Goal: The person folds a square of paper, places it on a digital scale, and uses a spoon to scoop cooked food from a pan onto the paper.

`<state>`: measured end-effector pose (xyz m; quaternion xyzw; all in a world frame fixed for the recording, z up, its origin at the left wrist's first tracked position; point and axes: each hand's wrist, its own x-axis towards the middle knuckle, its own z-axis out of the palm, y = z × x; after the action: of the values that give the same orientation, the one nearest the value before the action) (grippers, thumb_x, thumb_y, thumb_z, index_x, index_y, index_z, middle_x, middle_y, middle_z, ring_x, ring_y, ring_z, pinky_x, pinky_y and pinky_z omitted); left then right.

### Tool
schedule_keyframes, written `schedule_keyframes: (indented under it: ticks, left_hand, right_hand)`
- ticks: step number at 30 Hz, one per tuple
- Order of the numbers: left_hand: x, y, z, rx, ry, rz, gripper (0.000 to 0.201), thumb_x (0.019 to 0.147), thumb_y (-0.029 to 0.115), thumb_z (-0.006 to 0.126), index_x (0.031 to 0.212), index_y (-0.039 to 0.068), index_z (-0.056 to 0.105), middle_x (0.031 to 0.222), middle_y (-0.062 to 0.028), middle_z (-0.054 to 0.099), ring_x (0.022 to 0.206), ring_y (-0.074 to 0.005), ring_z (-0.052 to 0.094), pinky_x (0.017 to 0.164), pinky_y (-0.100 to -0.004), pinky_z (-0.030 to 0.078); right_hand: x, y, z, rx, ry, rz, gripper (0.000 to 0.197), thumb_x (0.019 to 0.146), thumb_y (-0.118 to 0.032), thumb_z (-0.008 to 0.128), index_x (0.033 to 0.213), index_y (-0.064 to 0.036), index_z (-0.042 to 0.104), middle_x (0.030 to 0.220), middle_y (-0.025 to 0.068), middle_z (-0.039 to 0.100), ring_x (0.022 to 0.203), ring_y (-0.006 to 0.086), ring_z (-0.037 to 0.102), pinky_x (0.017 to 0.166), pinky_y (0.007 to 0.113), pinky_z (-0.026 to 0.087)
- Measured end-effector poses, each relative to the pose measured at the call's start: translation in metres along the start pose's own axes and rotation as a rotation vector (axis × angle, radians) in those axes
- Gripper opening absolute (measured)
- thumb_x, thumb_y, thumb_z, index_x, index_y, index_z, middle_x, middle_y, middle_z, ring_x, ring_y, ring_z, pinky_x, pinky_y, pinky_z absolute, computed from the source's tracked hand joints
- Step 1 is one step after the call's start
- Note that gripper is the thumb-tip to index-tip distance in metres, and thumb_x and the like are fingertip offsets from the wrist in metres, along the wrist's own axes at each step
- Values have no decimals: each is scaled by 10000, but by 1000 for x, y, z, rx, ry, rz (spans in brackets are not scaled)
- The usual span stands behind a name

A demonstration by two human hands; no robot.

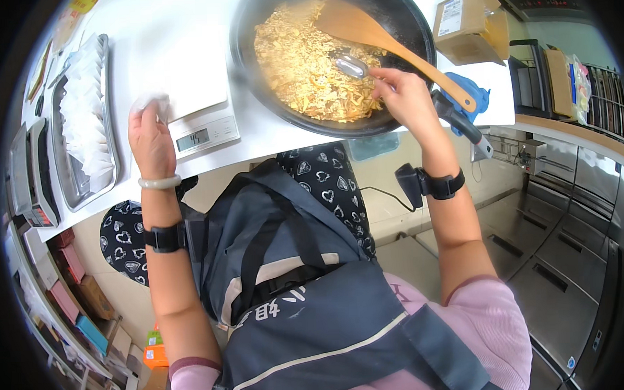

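Note:
My right hand (410,103) pinches a small metal scoop (352,66) over the dark wok (282,120). Beneath the scoop lies a loose, yellow-brown mix (300,65) of dry flakes and shreds, spread over much of the wok. A wooden spatula (389,41) rests in the mix, its handle reaching across the rim to the right. On the left, my left hand (152,142) is closed on a small white pouch (156,103), thin and sheer, at the left edge of a white digital scale (222,131). The inside of the pouch does not show.
A metal tray (113,154) of several white pouches (86,120) stands at the left, beside another scale (42,180). Right of the wok sit a cardboard box (472,21) and a blue cloth (477,96), with the wok's handle (464,121) jutting past the table's front edge.

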<state>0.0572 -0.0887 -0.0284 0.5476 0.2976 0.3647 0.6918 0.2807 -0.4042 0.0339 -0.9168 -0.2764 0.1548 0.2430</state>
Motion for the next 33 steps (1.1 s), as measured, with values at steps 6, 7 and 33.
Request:
schedule_keyframes:
  ticks: [6, 7, 33]
  left_hand:
    - [-44, 33, 30, -399, -97, -308, 163, 920, 62, 409, 1034, -13, 498, 1058, -108, 533, 1188, -354, 470, 958, -420, 437]
    - [-50, 34, 33, -401, -97, -311, 163, 920, 62, 409, 1034, -13, 498, 1058, -108, 533, 1188, -354, 470, 958, -420, 437]
    - [-98, 46, 69, -461, -376, -536, 429, 842, 22, 466, 1257, -74, 418, 1251, -239, 484, 1203, -269, 467, 985, -355, 409]
  right_hand:
    - [3, -7, 2, -547, 136, -227, 176, 746, -239, 663, 865, -118, 710, 831, 99, 640, 787, 269, 611, 717, 377, 482]
    - [9, -10, 3, -549, 135, -225, 176, 746, -239, 663, 865, -118, 710, 831, 99, 640, 787, 269, 611, 717, 377, 482]
    - [40, -7, 13, 354, -352, -31, 262, 848, -240, 621, 991, -29, 681, 801, 45, 674, 705, 109, 593, 584, 239, 446]
